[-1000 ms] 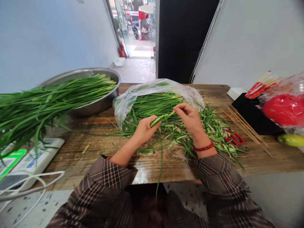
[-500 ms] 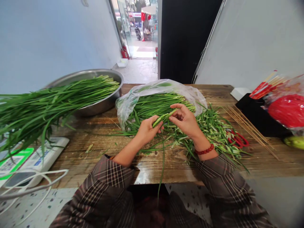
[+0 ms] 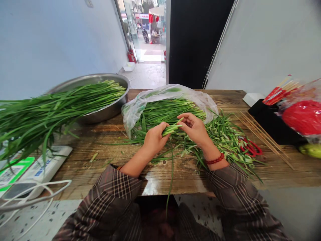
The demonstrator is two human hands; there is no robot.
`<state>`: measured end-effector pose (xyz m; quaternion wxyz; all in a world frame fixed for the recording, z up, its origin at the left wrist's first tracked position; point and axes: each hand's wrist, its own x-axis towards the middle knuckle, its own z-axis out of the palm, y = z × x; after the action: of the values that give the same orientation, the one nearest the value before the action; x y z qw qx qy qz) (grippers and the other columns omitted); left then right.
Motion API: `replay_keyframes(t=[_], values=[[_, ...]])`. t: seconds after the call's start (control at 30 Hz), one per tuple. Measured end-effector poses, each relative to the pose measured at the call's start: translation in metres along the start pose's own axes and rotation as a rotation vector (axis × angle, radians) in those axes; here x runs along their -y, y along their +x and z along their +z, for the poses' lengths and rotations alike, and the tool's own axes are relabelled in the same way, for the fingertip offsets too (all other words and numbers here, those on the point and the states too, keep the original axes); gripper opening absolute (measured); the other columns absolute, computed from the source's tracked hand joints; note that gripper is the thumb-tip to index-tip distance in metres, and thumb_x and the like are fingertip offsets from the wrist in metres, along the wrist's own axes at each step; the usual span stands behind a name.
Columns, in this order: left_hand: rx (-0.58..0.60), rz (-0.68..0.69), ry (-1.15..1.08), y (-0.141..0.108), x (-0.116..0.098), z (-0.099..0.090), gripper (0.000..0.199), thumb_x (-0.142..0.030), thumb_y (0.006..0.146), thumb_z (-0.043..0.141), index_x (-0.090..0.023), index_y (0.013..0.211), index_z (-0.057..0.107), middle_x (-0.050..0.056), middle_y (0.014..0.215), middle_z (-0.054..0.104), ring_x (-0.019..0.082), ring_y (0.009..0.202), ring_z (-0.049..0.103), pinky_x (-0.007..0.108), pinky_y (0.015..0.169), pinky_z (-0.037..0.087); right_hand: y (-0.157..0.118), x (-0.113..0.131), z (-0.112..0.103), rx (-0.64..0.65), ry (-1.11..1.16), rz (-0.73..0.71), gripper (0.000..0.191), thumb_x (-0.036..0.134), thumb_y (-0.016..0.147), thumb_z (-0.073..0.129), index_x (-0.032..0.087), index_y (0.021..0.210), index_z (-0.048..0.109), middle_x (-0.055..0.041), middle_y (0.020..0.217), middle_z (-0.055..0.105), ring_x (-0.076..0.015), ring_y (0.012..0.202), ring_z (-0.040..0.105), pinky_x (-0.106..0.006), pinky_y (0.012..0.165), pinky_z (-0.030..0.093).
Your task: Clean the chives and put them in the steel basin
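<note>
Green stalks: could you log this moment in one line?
left hand: holds stalks; right hand: at their ends; bag: beyond hands, greens inside; scissors: by scraps

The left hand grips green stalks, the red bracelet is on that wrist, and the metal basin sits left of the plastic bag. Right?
No: the head view shows the red bracelet on the wrist of the right hand. The left hand does grip green stalks, and the metal basin sits left of the plastic bag.
</note>
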<state>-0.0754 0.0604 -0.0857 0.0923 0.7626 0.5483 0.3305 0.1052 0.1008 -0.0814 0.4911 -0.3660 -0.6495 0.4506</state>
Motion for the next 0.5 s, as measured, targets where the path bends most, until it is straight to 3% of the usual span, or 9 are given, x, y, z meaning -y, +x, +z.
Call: replay_keyframes(t=[0.1,0.23,0.33,0.43,0.5], values=[[0.000,0.115,0.226,-0.0052,0.0033,0.0002,0.023,-0.015,0.077,0.055,-0.021,0.099,0.060,0.005,0.090,0.068,0.020,0.081,0.063,0.029,0.070,0.044,0.0004,-0.0021,-0.0012,-0.053,-0.051,0.015,0.027,0.044,0.077,0.068,0.019,0.085,0.062,0.0018,0.067,0.060,-0.0101,0.060,0.053,-0.025,0.057,0.042],[-0.028,0.205,0.368,-0.0084,0.0046,-0.0006,0.025,-0.011,0.074,0.054,-0.020,0.096,0.061,0.008,0.088,0.067,0.023,0.083,0.063,0.031,0.072,0.045,0.0004,-0.0019,-0.0031,-0.039,0.024,0.075,0.031,0.049,0.074,0.070,0.019,0.081,0.065,-0.0008,0.069,0.066,-0.0122,0.061,0.059,-0.027,0.059,0.048],[-0.029,0.153,0.251,-0.0069,0.0032,-0.0005,0.021,-0.014,0.078,0.054,-0.020,0.097,0.060,0.006,0.088,0.067,0.021,0.081,0.062,0.030,0.070,0.043,-0.0009,0.0016,-0.0032,-0.022,0.084,0.093,0.033,0.050,0.076,0.069,0.020,0.087,0.069,-0.0024,0.075,0.070,-0.0139,0.065,0.064,-0.029,0.064,0.052],[0.019,0.032,0.008,-0.0023,-0.0007,-0.0008,0.008,-0.023,0.085,0.052,-0.020,0.087,0.058,0.001,0.077,0.064,0.016,0.070,0.057,0.026,0.063,0.039,-0.0030,0.0039,-0.0016,-0.055,-0.023,0.004,0.031,0.050,0.083,0.061,0.022,0.092,0.071,-0.0022,0.074,0.070,-0.0142,0.066,0.064,-0.030,0.066,0.053],[0.041,-0.044,-0.135,0.0013,-0.0033,-0.0018,0.018,-0.031,0.087,0.051,-0.019,0.074,0.053,-0.002,0.067,0.056,0.013,0.063,0.050,0.025,0.060,0.036,-0.0033,0.0023,-0.0007,-0.096,-0.086,-0.045,0.030,0.050,0.086,0.058,0.023,0.091,0.071,-0.0020,0.073,0.069,-0.0142,0.066,0.062,-0.029,0.064,0.051]])
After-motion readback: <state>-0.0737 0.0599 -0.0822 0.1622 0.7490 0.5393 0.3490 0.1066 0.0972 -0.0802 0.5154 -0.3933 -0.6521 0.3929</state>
